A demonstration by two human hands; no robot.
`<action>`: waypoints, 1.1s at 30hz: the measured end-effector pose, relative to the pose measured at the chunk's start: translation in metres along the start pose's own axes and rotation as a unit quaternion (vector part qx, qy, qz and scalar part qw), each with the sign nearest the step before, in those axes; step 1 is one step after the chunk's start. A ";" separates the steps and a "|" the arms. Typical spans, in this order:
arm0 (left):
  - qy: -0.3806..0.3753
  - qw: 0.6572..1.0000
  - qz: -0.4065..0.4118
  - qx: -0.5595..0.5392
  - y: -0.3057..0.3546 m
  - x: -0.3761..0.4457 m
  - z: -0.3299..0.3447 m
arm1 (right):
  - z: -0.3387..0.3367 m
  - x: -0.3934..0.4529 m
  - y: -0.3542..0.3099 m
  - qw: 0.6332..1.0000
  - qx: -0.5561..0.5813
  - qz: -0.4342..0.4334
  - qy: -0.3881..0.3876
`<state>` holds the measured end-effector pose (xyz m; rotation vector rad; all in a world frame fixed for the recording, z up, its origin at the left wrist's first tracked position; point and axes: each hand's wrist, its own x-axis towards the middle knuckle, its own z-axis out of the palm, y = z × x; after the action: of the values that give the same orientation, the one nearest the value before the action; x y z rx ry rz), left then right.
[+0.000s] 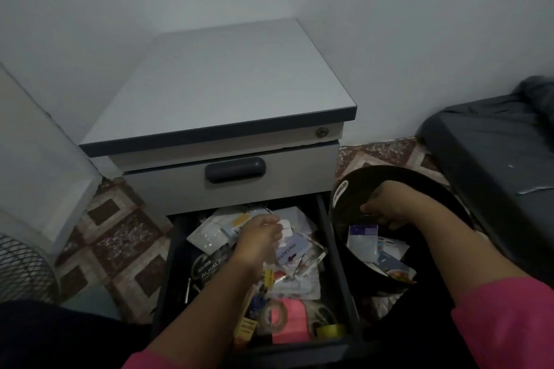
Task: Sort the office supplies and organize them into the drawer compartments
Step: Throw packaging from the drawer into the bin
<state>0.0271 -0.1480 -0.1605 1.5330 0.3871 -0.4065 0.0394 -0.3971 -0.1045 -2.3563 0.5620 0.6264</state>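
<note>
1. At six o'clock in the view, the lower drawer (325,237) of a grey cabinet (221,84) stands pulled out, heaped with loose supplies: packets (209,235) toward twelve o'clock, a battery pack (209,269) at nine, pink notes (289,320) and tape (329,331) at six.
2. The left hand (260,238) reaches into the heap's middle, fingers curled down on a small white card (284,226). It looks like a pinch, likely to lift that piece out for sorting.
3. At three o'clock of the drawer, just beside its wall, stands a black bin (338,198) on the floor. It holds a few packets and cards (364,238), so it probably serves as a holding place or discard pile while the drawer is cleared.
4. The right hand (386,208) is inside the bin near its far rim, fingers curled. Whether it grips something thin or just the rim I cannot tell in this dim light.
5. No dividers show under the clutter, so I judge the sorting to be at an early stage.
6. A wire basket (21,266) sits at nine o'clock, apart from the work.
</note>
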 end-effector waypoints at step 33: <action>-0.154 0.842 0.028 0.517 -0.026 -0.021 -0.055 | 0.139 0.005 -0.039 0.983 -0.091 -0.116 -0.106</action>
<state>-0.0035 -0.0927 -0.1734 2.4633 -0.1987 -0.8917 0.0237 -0.2785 -0.1849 -2.4350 0.1362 0.8356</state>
